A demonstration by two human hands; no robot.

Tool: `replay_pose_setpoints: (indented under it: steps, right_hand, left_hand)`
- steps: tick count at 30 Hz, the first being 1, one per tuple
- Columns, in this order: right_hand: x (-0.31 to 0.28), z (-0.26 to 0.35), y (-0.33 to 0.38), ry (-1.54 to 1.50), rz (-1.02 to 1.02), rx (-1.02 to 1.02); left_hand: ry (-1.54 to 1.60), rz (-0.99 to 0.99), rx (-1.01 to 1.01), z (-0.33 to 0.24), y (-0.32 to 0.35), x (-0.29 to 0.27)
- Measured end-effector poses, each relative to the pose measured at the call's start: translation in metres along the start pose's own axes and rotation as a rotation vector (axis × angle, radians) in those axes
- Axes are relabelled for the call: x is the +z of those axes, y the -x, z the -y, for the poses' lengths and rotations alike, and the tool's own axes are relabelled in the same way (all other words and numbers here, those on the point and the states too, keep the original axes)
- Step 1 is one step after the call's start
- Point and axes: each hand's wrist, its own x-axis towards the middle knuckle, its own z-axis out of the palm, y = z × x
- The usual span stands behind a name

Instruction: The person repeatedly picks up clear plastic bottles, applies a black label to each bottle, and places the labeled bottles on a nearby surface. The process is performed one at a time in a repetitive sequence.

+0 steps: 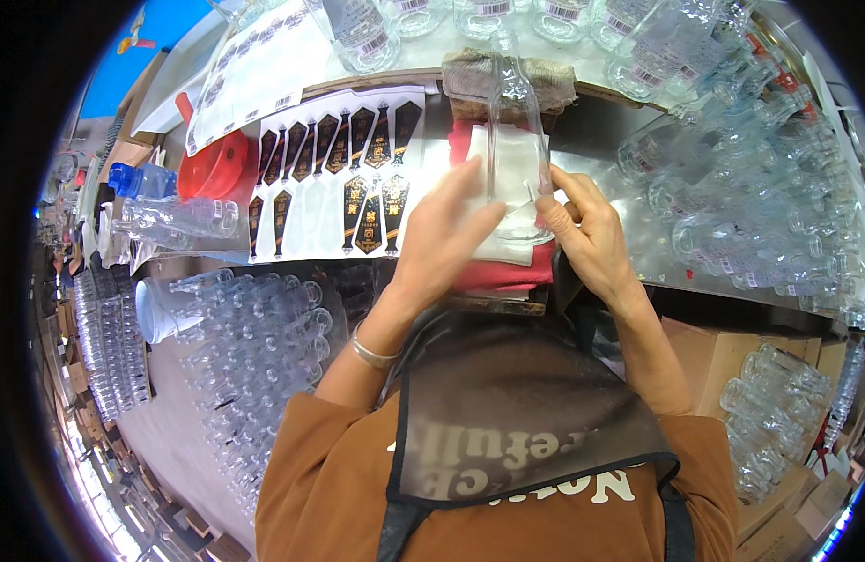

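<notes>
Bottle lies over red cloth, no dark label visible on it; label sheet partly used, many remaining. Right hand grips its side; left hand, blurred, appears loosely open.

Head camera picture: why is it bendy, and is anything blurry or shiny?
Head view: the fisheye lens bends straight edges and leaves black corners; head view: the left hand is smeared, probably motion blur, the right hand sharper; head view: the clear bottle between them shows bright glints.
</notes>
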Motion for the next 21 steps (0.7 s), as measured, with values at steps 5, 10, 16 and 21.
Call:
replay_pose_setpoints:
  steps: [5,10,16,21]
  right_hand:
    - [0.002,-0.013,-0.006,-0.172,0.147,0.060]
    - [0.018,-0.006,-0.006,-0.289,0.200,0.179]
    - [0.011,0.003,0.001,-0.396,0.161,0.233]
    - [0.020,0.003,0.007,-0.302,0.151,0.127]
  left_hand:
    - [-0.078,-0.188,0.100,-0.016,-0.003,0.008]
    - [-0.046,-0.209,0.011,-0.009,0.005,0.003]
    - [0.110,-0.200,0.042,-0.004,0.011,-0.008]
    - [-0.703,-0.680,0.060,0.081,0.014,-0.105]
